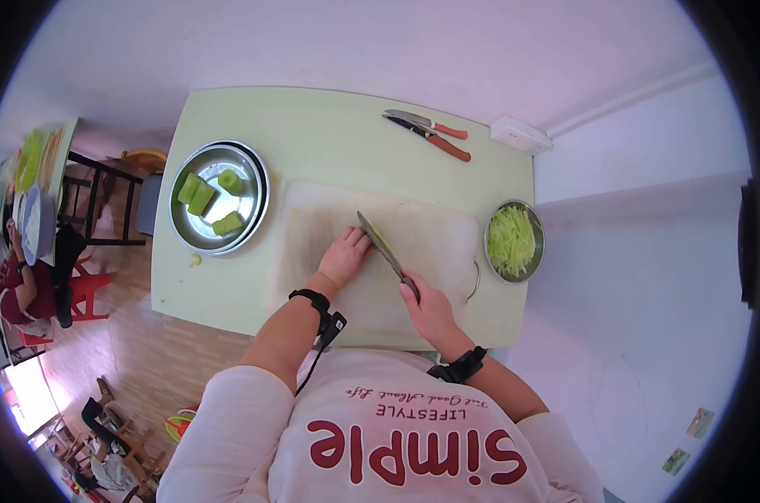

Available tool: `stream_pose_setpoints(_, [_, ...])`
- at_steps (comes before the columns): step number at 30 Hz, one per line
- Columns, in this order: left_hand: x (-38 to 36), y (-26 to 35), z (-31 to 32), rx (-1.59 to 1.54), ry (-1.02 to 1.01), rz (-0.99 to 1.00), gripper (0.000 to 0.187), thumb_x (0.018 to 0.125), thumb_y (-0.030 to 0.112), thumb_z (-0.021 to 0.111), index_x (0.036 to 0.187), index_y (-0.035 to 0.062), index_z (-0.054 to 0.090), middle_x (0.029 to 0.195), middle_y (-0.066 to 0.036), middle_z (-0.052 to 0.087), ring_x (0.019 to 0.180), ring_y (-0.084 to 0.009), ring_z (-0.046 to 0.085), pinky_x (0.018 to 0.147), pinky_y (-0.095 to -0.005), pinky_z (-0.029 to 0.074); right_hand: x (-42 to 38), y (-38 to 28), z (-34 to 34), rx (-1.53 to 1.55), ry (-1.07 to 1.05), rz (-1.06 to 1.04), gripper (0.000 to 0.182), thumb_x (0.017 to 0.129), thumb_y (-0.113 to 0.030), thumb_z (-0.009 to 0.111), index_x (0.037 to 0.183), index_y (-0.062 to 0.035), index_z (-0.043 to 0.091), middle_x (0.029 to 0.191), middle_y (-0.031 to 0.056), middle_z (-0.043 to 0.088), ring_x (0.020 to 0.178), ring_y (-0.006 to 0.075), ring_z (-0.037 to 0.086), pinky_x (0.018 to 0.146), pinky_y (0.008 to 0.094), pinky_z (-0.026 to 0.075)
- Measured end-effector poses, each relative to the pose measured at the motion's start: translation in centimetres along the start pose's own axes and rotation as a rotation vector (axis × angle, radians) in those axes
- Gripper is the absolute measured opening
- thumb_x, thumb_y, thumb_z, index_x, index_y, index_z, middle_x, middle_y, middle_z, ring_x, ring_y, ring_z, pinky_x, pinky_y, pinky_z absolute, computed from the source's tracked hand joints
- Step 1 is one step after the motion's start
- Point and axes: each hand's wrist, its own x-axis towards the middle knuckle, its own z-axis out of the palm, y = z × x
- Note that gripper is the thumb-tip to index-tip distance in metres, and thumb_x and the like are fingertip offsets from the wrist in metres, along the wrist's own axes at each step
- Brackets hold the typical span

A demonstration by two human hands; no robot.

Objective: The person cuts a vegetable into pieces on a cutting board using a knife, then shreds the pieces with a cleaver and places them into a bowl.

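Observation:
My right hand (429,308) is closed around the handle of a kitchen knife (381,244), its blade slanting up and left over the white cutting board (313,205). Bent fingers of my left hand (346,255) press down at the board, right against the blade's left side; what lies under them is hidden. A thin bit of pale green vegetable (377,229) shows along the blade's right side. Over at the left, a steel bowl (179,228) holds several chunks of peeled green vegetable (201,199). Another steel bowl (541,244), at the right, is filled with green shreds (511,241).
Two knives with reddish handles (451,148) lie at the table's (313,117) back edge. A white socket box (521,134) sits at the wall, back right. Small peel scraps (195,260) lie below the left bowl. At far left, a person (23,289) sits by another table.

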Motion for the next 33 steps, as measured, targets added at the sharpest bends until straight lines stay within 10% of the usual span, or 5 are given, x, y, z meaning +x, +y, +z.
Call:
stream_pose_setpoints(6, [0.1, 0.0, -0.2, -0.038, -0.004, 0.0, 0.028, 0.081, 0.013, 0.064, 0.106, 0.0019, 0.059, 0.111, -0.011, 0.056, 0.101, -0.0294, 0.054, 0.086, -0.0371, 0.05, 0.3, 1.4, 0.3, 0.114, 0.04, -0.038, 0.038, 0.097, -0.032, 0.05, 0.122, -0.0045, 0.055, 0.08, 0.0148, 0.063, 0.07, 0.026, 0.061, 0.066, 0.0347, 0.048])
stream_pose_setpoints(33, [0.1, -0.2, -0.1, -0.01, 0.025, 0.023, 0.027, 0.083, 0.018, 0.061, 0.106, 0.0023, 0.059, 0.113, -0.01, 0.056, 0.098, -0.0256, 0.054, 0.087, -0.0343, 0.047, 0.1, -0.6, 0.1, 0.022, -0.067, 0.032, 0.037, 0.098, -0.031, 0.045, 0.121, -0.002, 0.052, 0.089, 0.023, 0.063, 0.083, 0.0382, 0.063, 0.074, 0.0397, 0.048])
